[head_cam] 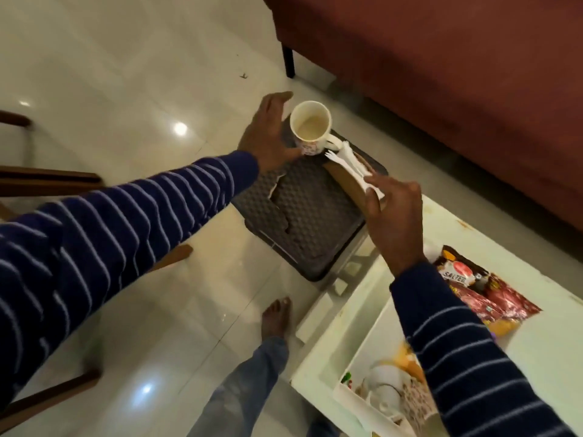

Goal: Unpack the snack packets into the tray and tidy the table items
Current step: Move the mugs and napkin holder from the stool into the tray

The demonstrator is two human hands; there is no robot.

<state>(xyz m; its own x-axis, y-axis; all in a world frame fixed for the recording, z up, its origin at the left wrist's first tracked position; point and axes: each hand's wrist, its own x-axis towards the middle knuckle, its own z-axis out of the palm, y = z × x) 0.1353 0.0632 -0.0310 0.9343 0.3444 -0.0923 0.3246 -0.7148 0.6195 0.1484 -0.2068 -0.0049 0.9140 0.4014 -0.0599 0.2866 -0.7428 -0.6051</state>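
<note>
White table (467,234) — snack packets (482,288) (red) on top.

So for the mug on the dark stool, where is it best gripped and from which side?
Probably by its handle, which juts toward the sofa side and looks free. The mug stands upright on the dark stool, so a sideways approach should keep it level. The left hand is open at the opposite wall; wrapping the body from there would also work.
</note>
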